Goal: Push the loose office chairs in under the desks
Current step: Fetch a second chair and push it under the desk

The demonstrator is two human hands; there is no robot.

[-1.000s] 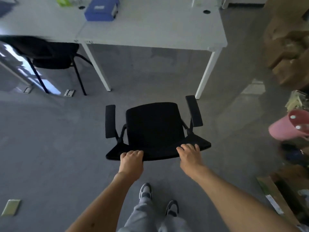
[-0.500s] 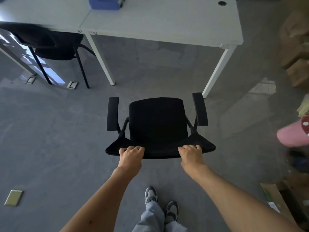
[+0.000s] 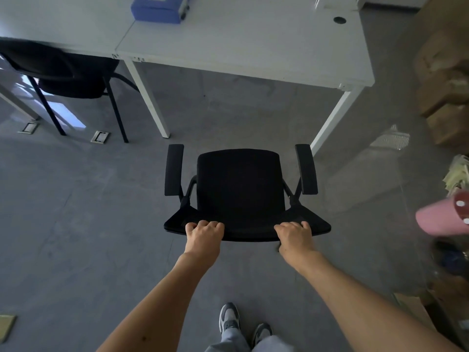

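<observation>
A black office chair (image 3: 239, 184) with two armrests stands on the grey floor in front of me, facing a white desk (image 3: 253, 44). My left hand (image 3: 203, 236) grips the top edge of its backrest on the left side. My right hand (image 3: 295, 236) grips the same edge on the right. The chair's front edge lies just short of the desk's two white legs, roughly centred between them. A second black chair (image 3: 63, 72) sits tucked under the neighbouring desk (image 3: 63, 24) at the upper left.
A blue box (image 3: 160, 7) rests on the desk top. Cardboard boxes (image 3: 446, 80) are stacked at the right, with a pink cap (image 3: 441, 219) below them. Floor outlet plates (image 3: 100, 136) lie left of the desk leg. My shoes (image 3: 229, 320) are behind the chair.
The chair has rolled forward toward the desk with both hands still on its backrest, and I have stepped after it.
</observation>
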